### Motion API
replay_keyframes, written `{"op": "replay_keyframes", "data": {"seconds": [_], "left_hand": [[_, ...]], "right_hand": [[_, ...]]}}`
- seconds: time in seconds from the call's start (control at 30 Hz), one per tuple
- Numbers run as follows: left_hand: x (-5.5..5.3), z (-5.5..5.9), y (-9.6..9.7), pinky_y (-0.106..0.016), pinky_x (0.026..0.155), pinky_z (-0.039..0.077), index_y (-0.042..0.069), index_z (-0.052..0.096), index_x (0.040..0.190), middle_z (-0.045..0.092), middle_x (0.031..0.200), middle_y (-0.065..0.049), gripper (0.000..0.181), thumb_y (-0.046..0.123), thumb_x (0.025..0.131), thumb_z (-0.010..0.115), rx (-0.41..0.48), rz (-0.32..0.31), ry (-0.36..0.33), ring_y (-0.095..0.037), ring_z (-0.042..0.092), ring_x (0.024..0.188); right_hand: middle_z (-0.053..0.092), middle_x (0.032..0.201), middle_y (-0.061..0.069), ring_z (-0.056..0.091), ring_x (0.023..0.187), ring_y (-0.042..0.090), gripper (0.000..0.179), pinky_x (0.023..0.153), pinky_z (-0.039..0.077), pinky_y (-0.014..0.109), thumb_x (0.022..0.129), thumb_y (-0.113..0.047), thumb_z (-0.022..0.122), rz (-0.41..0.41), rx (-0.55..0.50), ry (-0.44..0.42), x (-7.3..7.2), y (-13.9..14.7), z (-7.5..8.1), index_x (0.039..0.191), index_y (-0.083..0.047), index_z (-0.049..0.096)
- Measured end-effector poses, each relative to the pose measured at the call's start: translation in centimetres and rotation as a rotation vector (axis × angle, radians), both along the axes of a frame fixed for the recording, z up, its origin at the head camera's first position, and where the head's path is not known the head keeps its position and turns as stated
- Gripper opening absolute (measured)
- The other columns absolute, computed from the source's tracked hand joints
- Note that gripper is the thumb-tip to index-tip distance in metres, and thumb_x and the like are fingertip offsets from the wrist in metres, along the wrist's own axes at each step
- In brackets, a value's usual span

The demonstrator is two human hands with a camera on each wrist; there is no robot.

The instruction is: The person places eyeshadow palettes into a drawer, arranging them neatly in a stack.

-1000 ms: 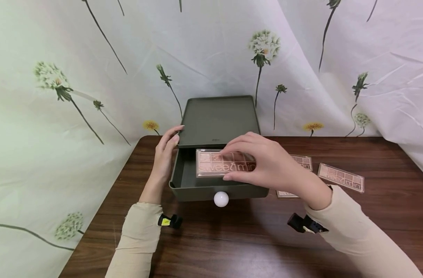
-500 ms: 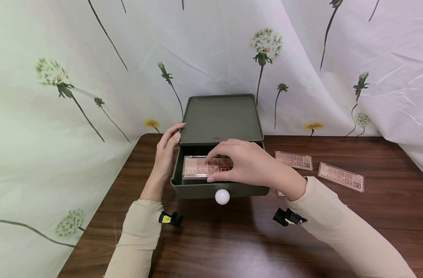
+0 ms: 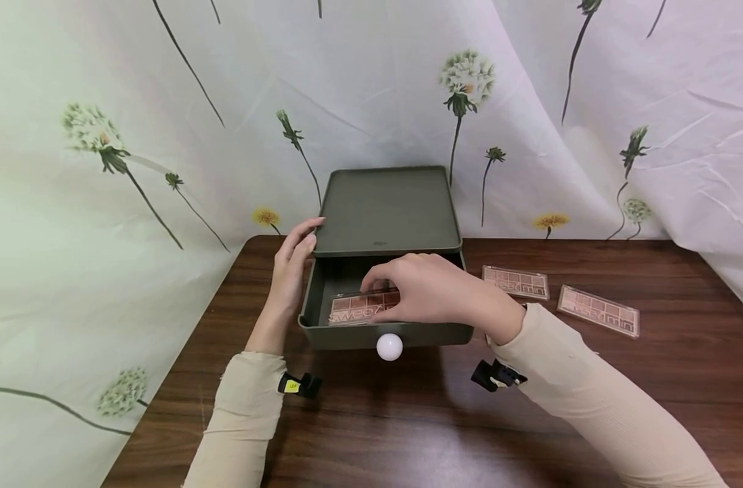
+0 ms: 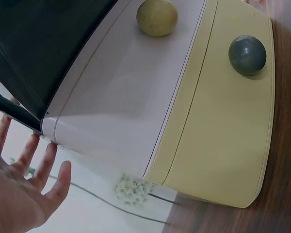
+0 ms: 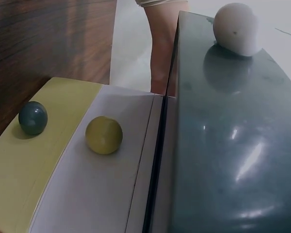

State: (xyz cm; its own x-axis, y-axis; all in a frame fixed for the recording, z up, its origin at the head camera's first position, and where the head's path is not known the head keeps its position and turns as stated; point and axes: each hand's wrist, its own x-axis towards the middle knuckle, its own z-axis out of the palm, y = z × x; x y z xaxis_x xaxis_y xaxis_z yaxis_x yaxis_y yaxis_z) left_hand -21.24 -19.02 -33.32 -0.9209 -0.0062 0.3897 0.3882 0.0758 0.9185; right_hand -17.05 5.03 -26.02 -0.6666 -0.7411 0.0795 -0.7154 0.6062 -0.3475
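In the head view a dark green top drawer (image 3: 347,337) stands pulled out of a drawer unit (image 3: 390,210), its round white knob (image 3: 389,347) in front. Inside it, near the front wall, my right hand (image 3: 435,288) pinches an eyeshadow palette (image 3: 354,308) with a clear lid and pinkish pans. The hand covers the palette's right part. My left hand (image 3: 290,268) rests on the unit's left side, fingers extended. From the left wrist view, that hand's spread fingers (image 4: 47,162) touch the side. My right hand is out of sight in the right wrist view.
Two eyeshadow palettes, a nearer one (image 3: 518,282) and a slanted one (image 3: 598,310), lie right of the unit on the brown wooden table (image 3: 371,434). Below are a white drawer (image 4: 116,92) with a yellow knob and a yellow drawer (image 4: 218,131) with a green knob. A flowered cloth (image 3: 377,81) hangs behind.
My right hand has carried the palette left and down into the open drawer, then drawn it toward the front wall. The left hand has stayed on the unit's side.
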Motion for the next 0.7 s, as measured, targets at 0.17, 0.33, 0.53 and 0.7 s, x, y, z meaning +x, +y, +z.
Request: {"op": "replay_keyframes", "data": {"seconds": [0.17,0.33,0.53,0.7], "left_hand": [[0.1,0.1,0.0,-0.035,0.087,0.037,0.005,0.053,0.140,0.049,0.140,-0.001,0.046,0.028,0.101,0.045,0.005,-0.009,-0.001,-0.015,0.049,0.111],[0.1,0.1,0.0,-0.034,0.087,0.038,0.006,0.054,0.140,0.051,0.137,-0.001,0.045,0.027,0.102,0.045,0.013,-0.013,0.003,-0.015,0.051,0.110],[0.1,0.1,0.1,-0.033,0.087,0.039,0.002,0.053,0.139,0.053,0.133,0.002,0.045,0.026,0.101,0.046,0.024,-0.010,0.005,-0.015,0.052,0.107],[0.1,0.1,0.1,-0.033,0.087,0.039,0.002,0.053,0.139,0.053,0.133,0.003,0.045,0.026,0.101,0.046,0.017,-0.006,0.009,-0.015,0.052,0.108]], "right_hand": [[0.065,0.095,-0.015,0.058,0.081,0.002,0.037,0.073,0.047,0.028,0.083,-0.041,0.080,0.005,0.022,-0.016,-0.2,-0.2,0.0,0.115,-0.024,0.071],[0.065,0.103,-0.014,0.057,0.081,0.003,0.039,0.074,0.047,0.029,0.082,-0.039,0.081,0.013,0.036,0.012,-0.3,-0.3,-0.2,0.116,-0.023,0.071],[0.066,0.116,-0.011,0.061,0.091,0.005,0.043,0.080,0.048,0.030,0.085,-0.036,0.078,0.017,0.007,-0.025,-0.3,0.1,0.0,0.124,-0.021,0.068],[0.065,0.122,-0.008,0.060,0.103,0.009,0.045,0.085,0.048,0.033,0.090,-0.038,0.073,0.044,-0.053,-0.043,-0.1,1.3,0.5,0.130,-0.019,0.065]]}}
